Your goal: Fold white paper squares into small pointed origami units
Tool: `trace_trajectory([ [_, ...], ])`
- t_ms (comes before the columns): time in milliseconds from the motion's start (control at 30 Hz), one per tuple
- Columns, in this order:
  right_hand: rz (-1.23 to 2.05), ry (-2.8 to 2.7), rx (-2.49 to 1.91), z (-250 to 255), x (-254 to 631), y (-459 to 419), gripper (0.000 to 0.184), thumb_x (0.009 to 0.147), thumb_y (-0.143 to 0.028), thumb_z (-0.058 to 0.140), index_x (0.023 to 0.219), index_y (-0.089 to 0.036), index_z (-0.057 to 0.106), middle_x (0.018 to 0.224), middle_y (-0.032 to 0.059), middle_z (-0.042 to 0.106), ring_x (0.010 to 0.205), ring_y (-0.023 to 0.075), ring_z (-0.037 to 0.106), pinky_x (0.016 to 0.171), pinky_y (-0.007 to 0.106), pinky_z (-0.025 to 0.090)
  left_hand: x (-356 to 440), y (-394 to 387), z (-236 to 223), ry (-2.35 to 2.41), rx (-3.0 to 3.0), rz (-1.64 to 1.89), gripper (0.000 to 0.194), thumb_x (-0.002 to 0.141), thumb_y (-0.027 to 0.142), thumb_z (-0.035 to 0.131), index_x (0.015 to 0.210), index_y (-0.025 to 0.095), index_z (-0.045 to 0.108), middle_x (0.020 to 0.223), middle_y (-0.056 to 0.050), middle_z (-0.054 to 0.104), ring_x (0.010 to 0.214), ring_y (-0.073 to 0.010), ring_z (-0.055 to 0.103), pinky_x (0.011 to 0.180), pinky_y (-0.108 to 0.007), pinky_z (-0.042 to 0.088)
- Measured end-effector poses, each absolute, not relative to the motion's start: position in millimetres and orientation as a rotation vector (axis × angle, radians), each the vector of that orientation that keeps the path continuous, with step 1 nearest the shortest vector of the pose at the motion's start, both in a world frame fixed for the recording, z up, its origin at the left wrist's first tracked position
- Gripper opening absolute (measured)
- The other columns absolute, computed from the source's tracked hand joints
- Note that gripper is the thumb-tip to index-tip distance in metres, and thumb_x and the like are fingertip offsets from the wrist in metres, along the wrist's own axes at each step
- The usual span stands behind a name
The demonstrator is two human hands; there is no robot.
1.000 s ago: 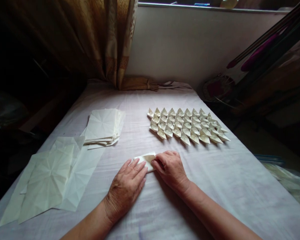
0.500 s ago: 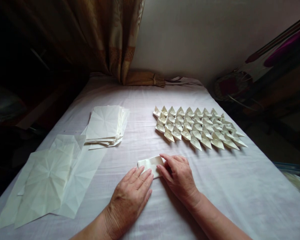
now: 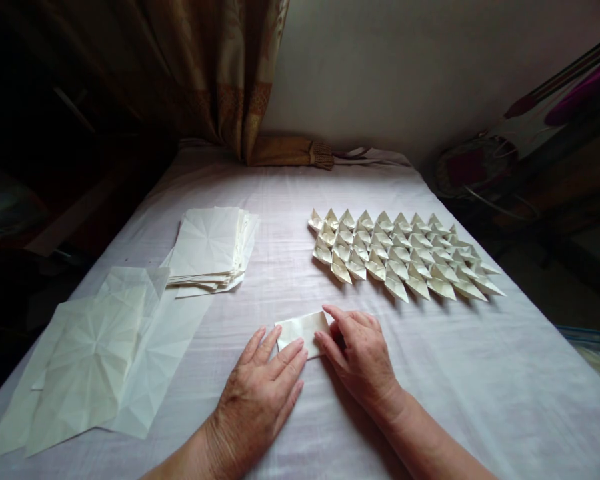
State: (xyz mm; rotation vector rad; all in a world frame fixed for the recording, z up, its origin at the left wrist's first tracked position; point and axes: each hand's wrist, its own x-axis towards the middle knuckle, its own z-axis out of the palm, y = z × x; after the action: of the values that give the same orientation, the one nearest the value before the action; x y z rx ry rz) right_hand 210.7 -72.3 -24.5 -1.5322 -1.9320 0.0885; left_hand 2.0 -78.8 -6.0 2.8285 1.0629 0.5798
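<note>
White folded paper, flat left hand overlapping it, right hand pinching right end

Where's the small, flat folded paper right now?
In the head view, the folded paper lies just below centre, between the left hand and right hand, which both touch it.

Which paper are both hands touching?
The small folded rectangle, left hand on it, right hand at its edge; stack, loose sheets and pointed pieces lie untouched.

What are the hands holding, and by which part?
The folded paper: the right hand holds its right end; the left hand lays fingers on its near left part.
</note>
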Motion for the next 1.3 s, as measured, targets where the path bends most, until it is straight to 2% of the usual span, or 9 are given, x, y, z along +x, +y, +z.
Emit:
trace_trajectory([
  [233, 0.096, -1.932, -1.543, -21.1, 209.6, -73.2, 0.02, 0.093, -0.027, 0.055, 0.108, -0.017, 0.061, 0.072, 0.0026, 0.063, 0.072, 0.0205, 0.055, 0.077, 0.035, 0.037, 2.0, -80.3, -9.4, 1.07, 2.811, 0.615, 0.033, 0.094, 0.025, 0.049, 0.123, 0.022, 0.064, 0.125, -0.004, 0.068, 0.126, -0.0309, 0.053, 0.107, -0.05, 0.041],
  [333, 0.103, -1.937, -1.547, -17.9, 208.9, -73.5, 0.012, 0.093, -0.026, 0.054, 0.094, -0.019, 0.064, 0.071, 0.0024, 0.063, 0.073, 0.02, 0.055, 0.077, 0.034, 0.035, 2.4, -81.0, -10.0, 1.082, 2.809, 0.63, 0.032, 0.095, 0.026, 0.049, 0.123, 0.021, 0.065, 0.124, -0.004, 0.068, 0.126, -0.03, 0.053, 0.108, -0.05, 0.04],
  [467, 0.116, -1.997, -1.569, -15.0, 208.6, -73.7, 0.019, 0.093, -0.025, 0.055, 0.076, -0.02, 0.061, 0.069, 0.0014, 0.062, 0.072, 0.0188, 0.052, 0.077, 0.033, 0.033, 1.4, -79.7, -7.0, 1.051, 2.855, 0.577, 0.034, 0.094, 0.022, 0.049, 0.124, 0.021, 0.064, 0.125, -0.004, 0.067, 0.125, -0.0298, 0.053, 0.107, -0.048, 0.041],
  [1067, 0.074, -2.045, -1.615, -11.8, 206.5, -74.6, 0.023, 0.094, -0.026, 0.051, 0.075, -0.02, 0.062, 0.07, 0.0027, 0.059, 0.075, 0.0196, 0.05, 0.079, 0.034, 0.032, 1.3, -76.9, -5.2, 1.032, 2.853, 0.605, 0.033, 0.094, 0.023, 0.049, 0.122, 0.021, 0.065, 0.125, -0.003, 0.068, 0.124, -0.0298, 0.053, 0.106, -0.048, 0.041],
  [1300, 0.102, -2.036, -1.624, -12.3, 207.1, -76.4, 0.015, 0.091, -0.026, 0.056, 0.078, -0.021, 0.062, 0.082, 0.0041, 0.061, 0.084, 0.0213, 0.052, 0.082, 0.036, 0.034, 0.6, -76.1, -4.1, 1.029, 2.855, 0.586, 0.032, 0.094, 0.025, 0.05, 0.123, 0.022, 0.064, 0.124, -0.003, 0.068, 0.123, -0.0299, 0.054, 0.106, -0.049, 0.04],
])
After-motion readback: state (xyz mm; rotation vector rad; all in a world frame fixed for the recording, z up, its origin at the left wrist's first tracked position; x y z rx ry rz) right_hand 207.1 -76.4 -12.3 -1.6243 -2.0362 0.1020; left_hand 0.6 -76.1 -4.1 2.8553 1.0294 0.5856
